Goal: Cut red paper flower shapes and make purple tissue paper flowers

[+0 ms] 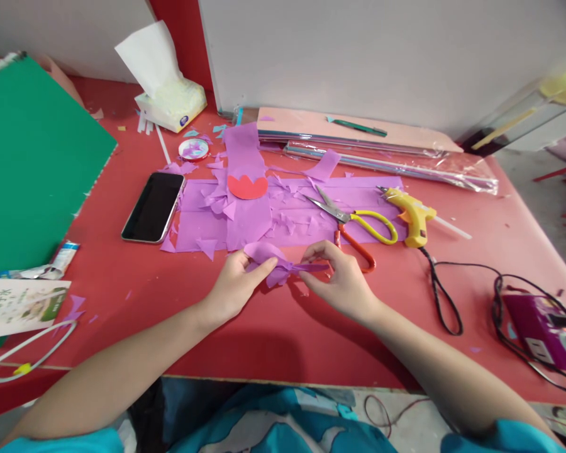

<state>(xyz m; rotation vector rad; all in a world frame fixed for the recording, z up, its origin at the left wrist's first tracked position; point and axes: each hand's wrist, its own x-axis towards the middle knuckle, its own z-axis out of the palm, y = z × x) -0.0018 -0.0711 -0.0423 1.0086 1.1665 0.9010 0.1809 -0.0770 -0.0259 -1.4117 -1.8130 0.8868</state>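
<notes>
Both my hands hold one folded purple paper piece just above the red table, near its middle. My left hand pinches the wider rounded end with thumb and fingers closed. My right hand pinches the narrow twisted end. Behind the hands lie purple paper sheets with many cut scraps and a red tulip-shaped cutout. Scissors with yellow and orange handles rest right behind my right hand.
A yellow glue gun lies right of the scissors, its black cord running to a purple power strip. A phone, tissue box, green board, tape roll and wrapped paper packs surround the work area.
</notes>
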